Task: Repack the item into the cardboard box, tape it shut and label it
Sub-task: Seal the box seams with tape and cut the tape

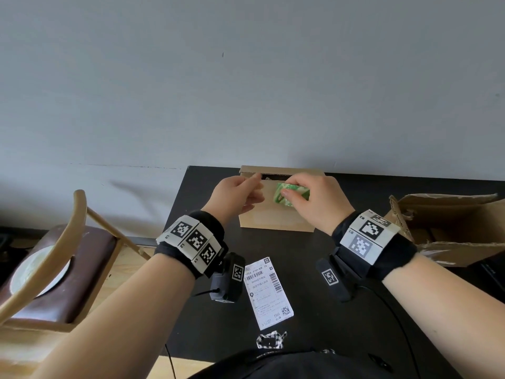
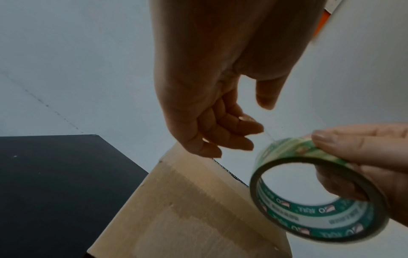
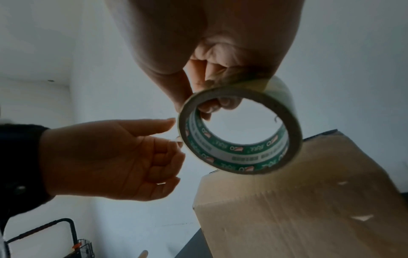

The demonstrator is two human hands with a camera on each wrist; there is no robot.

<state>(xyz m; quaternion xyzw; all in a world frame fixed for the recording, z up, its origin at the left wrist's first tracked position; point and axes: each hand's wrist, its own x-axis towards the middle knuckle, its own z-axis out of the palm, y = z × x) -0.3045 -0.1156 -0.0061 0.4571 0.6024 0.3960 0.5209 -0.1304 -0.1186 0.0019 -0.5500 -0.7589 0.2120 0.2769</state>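
Pale grey wall backs a black worktop (image 1: 314, 283), and against the worktop's far edge stands a small brown cardboard box (image 1: 276, 214) with a dark gap showing along its top. Above the box, the right hand (image 1: 318, 203) grasps a roll of clear tape with a green printed core (image 2: 318, 188), thumb on the outer face and fingers hooked through the ring (the wrist views show this plainly). The left hand (image 1: 240, 195) sits just beside the roll, its fingers curled; its thumb and forefinger appear to pinch the loose tape end, seen only as a thin line in the left wrist view. A white printed shipping label (image 1: 269, 292) lies flat on the worktop near its front edge. At the worktop's right edge rests a larger torn open cardboard box (image 1: 448, 228). Beside the left edge stands a wooden chair with a brown seat (image 1: 54, 255).
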